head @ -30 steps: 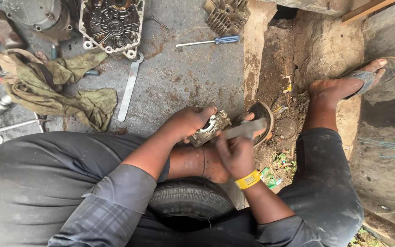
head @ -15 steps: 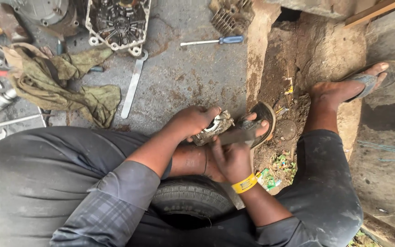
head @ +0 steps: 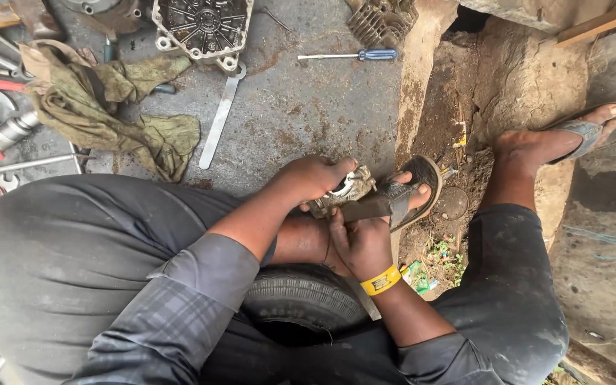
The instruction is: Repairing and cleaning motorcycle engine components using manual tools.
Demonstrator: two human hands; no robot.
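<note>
Down between the knees, the left hand [head: 313, 180] is curled over a small grimy metal part [head: 345, 191], its fingers wrapped down onto the part's upper side and its thumb toward the body, so the part sits clamped under the palm and only its pale, rounded end shows past the fingertips. Just below it and touching the same part, the right hand [head: 360, 241] is closed in a fist round a flat dark tool [head: 372, 207], which runs from the fist out to the right, its near end laid against the underside of the metal part. A yellow wristband [head: 381, 280] circles the right wrist just behind that hand. Right past the tip of the tool lies a sandalled foot [head: 412, 191], its sole edge touching or nearly touching the tool; which of the two I cannot tell. Under both hands, toward the body, a small black tyre [head: 302, 303] rests between the thighs. Well above the left hand, on the stained concrete floor [head: 301, 114], lies a flat silver wrench [head: 221, 117], and beside that, farther to the left, a crumpled olive rag [head: 108, 107]. Farther up still, a ribbed engine cover [head: 202, 27] sits at the top edge, with a blue-handled screwdriver [head: 351, 55] lying level to its right. Well off to the right of the right hand, the other foot [head: 550, 142] in its sandal is planted on a clod of bare earth.
</note>
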